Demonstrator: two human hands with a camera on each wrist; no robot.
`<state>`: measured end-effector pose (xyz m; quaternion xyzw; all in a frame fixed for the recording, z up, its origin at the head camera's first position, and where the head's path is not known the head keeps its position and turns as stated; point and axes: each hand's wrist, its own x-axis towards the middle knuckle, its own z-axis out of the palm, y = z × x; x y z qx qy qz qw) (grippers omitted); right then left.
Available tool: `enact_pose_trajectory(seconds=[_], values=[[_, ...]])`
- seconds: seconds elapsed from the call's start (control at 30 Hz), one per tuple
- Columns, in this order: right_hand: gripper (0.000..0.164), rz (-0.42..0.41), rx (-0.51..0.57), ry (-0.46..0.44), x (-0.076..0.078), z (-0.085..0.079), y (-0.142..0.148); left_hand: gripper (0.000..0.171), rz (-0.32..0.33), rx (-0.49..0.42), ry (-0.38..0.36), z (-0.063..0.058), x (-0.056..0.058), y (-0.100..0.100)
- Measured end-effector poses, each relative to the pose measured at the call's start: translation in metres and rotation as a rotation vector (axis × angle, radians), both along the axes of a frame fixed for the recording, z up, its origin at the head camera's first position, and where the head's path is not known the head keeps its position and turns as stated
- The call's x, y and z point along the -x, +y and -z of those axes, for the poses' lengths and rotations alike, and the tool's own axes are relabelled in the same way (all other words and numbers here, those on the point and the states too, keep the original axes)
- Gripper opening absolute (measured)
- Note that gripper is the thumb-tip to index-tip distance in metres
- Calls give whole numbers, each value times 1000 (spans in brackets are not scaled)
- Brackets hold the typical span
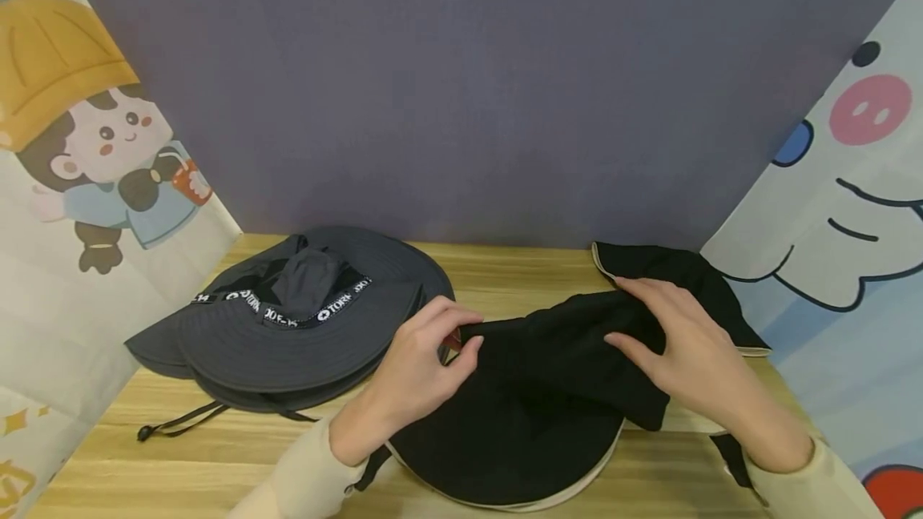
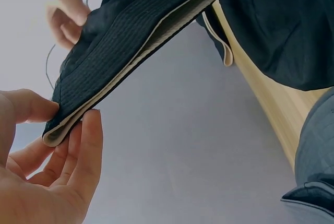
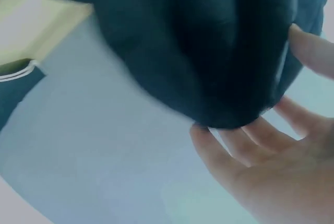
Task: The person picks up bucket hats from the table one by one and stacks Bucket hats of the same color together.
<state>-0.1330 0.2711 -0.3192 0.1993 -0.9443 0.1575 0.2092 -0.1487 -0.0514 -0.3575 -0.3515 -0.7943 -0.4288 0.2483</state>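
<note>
Left sleeve point(image 1: 303, 479) and right sleeve point(image 1: 811, 487), the 2 visible parts of the person's clothing, were plain, pale cream and tubular, each with a rounded end at the wrist, leaving the left hand point(image 1: 414, 359) and right hand point(image 1: 695, 359) bare.

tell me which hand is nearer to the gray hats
Left. The left hand is just beside the gray hats; the right hand is farther away, at the opposite side of the held black hat.

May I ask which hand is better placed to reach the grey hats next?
Probably the left hand, nearer the grey hats; both hold the black hat, but the right hand is farther.
</note>
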Motion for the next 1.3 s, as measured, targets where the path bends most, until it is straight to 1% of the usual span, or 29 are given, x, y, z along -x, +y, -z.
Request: enact_pose_trajectory(seconds=[0.07,0.2,0.27,0.33,0.4,0.5,0.53,0.63,0.67,0.73,0.83,0.97,1.03,1.17,1.27,1.3], values=[[84,32,28,-69,-3,3,10,22,-1,-3,-6,1,0,-1],[98,62,93,-205,-5,11,30,23,-5,1,-17,2,1,-3],[102,70,137,-311,-5,15,40,23,-13,7,-24,3,1,-4],[101,78,175,-431,-4,22,50,22,-28,15,-29,4,1,-5],[96,73,211,-551,-1,31,59,22,-41,20,-32,5,1,-6],[82,16,262,-686,2,48,69,21,-48,23,-36,6,0,-8],[78,-17,290,-731,3,54,71,21,-47,23,-37,7,0,-8],[66,-103,338,-815,5,69,76,21,-50,22,-44,8,0,-9],[63,-121,352,-844,5,73,76,21,-54,23,-47,9,0,-9],[59,-156,341,-850,5,80,77,22,-62,27,-54,9,0,-10],[52,-168,287,-812,4,86,74,22,-80,38,-69,9,0,-11],[49,-161,203,-722,2,90,70,23,-96,58,-99,8,-1,-11],[45,-155,185,-686,1,91,69,24,-101,71,-119,8,-1,-12],[26,-172,222,-681,1,89,66,28,-107,103,-150,8,-1,-13],[13,-176,259,-697,2,87,64,31,-98,147,-158,9,-1,-14],[11,-174,265,-695,2,86,63,32,-93,165,-162,9,-1,-14]])
